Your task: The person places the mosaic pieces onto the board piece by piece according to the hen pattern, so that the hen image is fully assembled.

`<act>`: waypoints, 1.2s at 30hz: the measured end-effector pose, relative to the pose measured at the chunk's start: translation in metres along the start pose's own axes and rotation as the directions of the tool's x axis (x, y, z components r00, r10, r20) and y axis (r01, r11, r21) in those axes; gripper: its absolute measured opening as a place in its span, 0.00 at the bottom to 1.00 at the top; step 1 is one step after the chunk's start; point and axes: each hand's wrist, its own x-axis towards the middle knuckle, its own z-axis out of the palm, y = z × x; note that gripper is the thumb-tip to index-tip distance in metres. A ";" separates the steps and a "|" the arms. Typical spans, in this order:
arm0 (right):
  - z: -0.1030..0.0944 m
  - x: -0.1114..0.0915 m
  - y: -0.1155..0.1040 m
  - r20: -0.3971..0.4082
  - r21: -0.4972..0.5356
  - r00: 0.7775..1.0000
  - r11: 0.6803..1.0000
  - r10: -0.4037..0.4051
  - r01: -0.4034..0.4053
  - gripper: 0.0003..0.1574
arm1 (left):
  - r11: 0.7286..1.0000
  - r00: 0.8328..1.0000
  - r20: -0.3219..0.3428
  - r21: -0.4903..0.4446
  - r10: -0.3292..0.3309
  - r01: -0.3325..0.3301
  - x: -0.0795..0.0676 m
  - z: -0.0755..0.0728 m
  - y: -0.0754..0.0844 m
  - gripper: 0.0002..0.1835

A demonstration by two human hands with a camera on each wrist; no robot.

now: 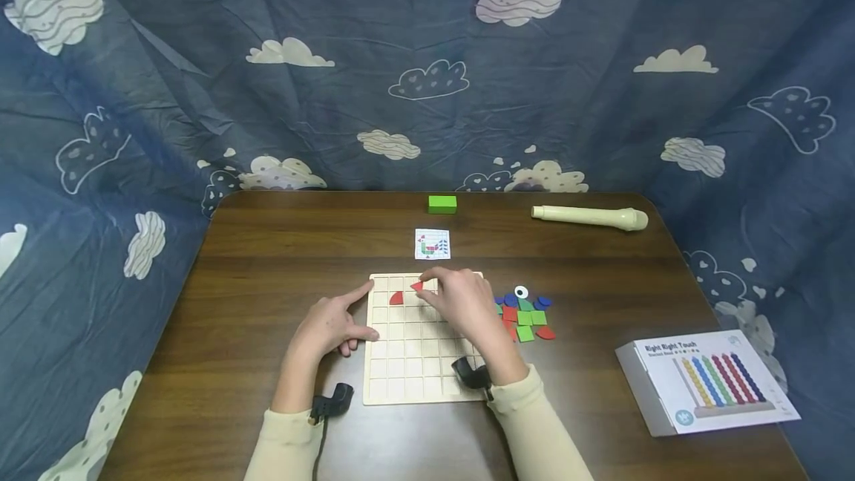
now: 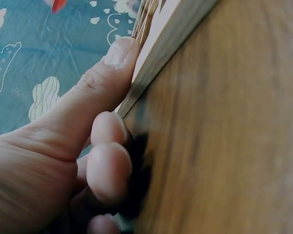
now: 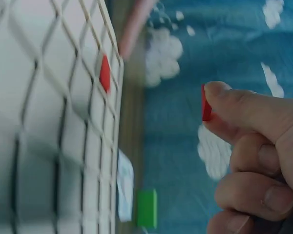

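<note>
A wooden grid board (image 1: 397, 370) lies on the table with a red quarter-circle piece (image 1: 396, 298) in one of its upper-left cells. My right hand (image 1: 464, 303) pinches a small red triangular piece (image 1: 417, 286) between thumb and index finger. In the right wrist view the red piece (image 3: 206, 103) shows edge-on, held up off the board. My left hand (image 1: 327, 326) rests at the board's left side, index finger stretched to the top corner. Its thumb (image 2: 119, 53) presses against the board's edge in the left wrist view, the other fingers bent beside the table.
Right of the board lie several coloured pieces, such as a green square (image 1: 525, 334) and a white ring (image 1: 521, 292). Behind it are a pattern card (image 1: 432, 244) and a green block (image 1: 442, 205). A cream microphone-shaped stick (image 1: 588, 217) and a bead-toy box (image 1: 708, 381) lie to the right.
</note>
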 end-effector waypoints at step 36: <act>0.073 0.008 -0.025 0.113 -0.001 0.985 0.991 -0.133 0.134 0.12 | 0.999 0.999 -0.032 0.027 0.025 -0.024 -0.002 0.000 0.001 0.55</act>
